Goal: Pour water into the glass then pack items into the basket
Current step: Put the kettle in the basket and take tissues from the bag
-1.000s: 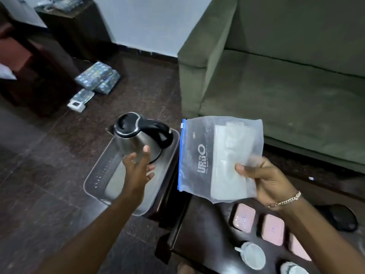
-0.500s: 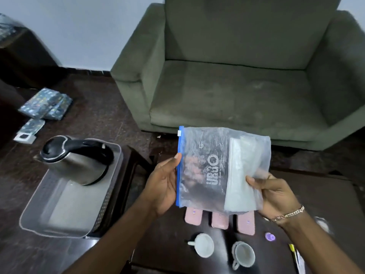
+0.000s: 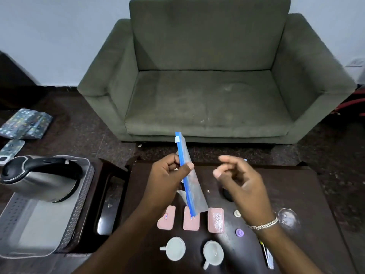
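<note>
Kettle (image 3: 39,178) sits in our basket (image 3: 79,214). Our left hand (image 3: 167,180) pinches the zip bag (image 3: 189,180) above the counter (image 3: 296,194); right hand (image 3: 243,182) loosely curled, empty. Cups (image 3: 175,248), pink packets (image 3: 215,220) unpacked.

A green armchair (image 3: 207,86) is seen facing the camera, backed against a pale wall (image 3: 59,36). On the dark floor (image 3: 83,131) to the left, patterned packets (image 3: 25,126) are stacked, with a smaller one (image 3: 11,148) lying just beside them.

I'm looking into what seems a home living room: a green sofa (image 3: 207,80), low dark counter (image 3: 296,194), cups (image 3: 175,251), kettle (image 3: 39,178).
</note>
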Available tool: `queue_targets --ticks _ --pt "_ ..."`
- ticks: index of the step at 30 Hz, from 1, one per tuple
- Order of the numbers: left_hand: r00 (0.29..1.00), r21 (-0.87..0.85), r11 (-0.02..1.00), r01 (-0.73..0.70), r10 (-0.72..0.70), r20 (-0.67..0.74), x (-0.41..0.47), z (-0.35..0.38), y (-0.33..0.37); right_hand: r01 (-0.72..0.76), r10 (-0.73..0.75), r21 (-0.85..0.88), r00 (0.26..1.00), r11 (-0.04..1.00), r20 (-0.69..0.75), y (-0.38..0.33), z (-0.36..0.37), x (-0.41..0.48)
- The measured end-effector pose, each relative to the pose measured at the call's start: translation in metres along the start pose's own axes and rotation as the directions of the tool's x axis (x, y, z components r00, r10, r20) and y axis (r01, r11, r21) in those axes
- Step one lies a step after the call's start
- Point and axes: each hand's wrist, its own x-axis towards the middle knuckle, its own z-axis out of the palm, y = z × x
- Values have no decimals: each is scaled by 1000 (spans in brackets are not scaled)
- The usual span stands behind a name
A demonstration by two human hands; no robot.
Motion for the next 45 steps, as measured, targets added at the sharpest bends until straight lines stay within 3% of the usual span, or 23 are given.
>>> queue_targets --ticks 4,11,17,31,38,40,42,43,45 --pt "999 10 1000 -11 10 48 0 21 1 21 -20 -5 988 1000 153 -32 17 -11" --pt "993 -123 986 116 -111 44 1 31 -7 -102 106 -65 993 993 52 -27 22 -6" --pt "991 -74 988 134 -132 40 -3 34 -12 -112 117 -122 992 986 38 -14 23 -1" --pt "974 -183 966 184 -155 164 1 25 -15 -289 276 232 957 929 85 4 14 1" --pt "985 -131 984 120 -102 139 5 24 -15 -311 332 332 943 891 -8 9 16 -4" --pt "993 6 999 42 -42 111 6 20 -14 -255 285 248 954 934 -90 8 11 -5" --pt "994 196 979 -62 44 96 5 15 -13 -129 127 2 974 992 -190 7 0 -6" --pt "992 318 941 -117 92 92 4 11 -12 -43 7 -157 975 987 -223 5 -6 -7" --pt "981 535 822 -193 171 92 3 6 -10 119 -243 -459 944 880 -223 3 -17 -8"
